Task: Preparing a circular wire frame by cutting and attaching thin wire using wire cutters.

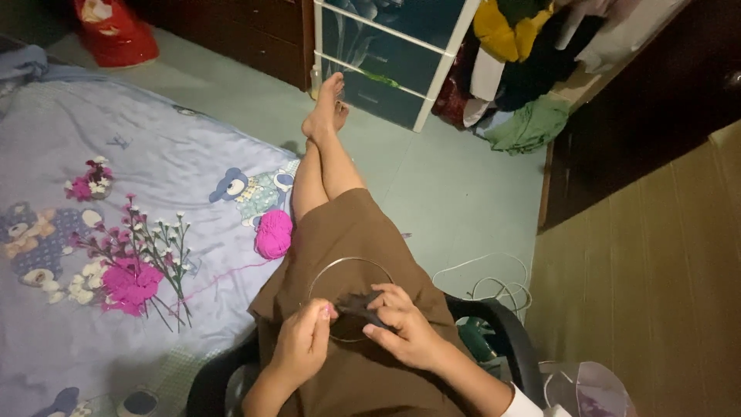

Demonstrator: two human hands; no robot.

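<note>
Both hands low over the lap on the brown skirt (347, 232): left hand (302, 342) curled, fingertips pinched shut on a strand of pink yarn (231, 272); right hand (403, 324) bent at the wrist, fingers closed around a dark tuft (356, 303) pressed against the thin metal ring (351, 297) resting on the thighs. Legs stretched out and crossed at the ankles over the pale green floor (448, 193). Pink yarn ball (274, 233) at the edge of the lilac bedsheet (154, 154) just beside the left knee, artificial pink and white flowers (139, 255) further left, red bag (116, 31) at top left, clear plastic bag (590, 390) at bottom right.
</note>
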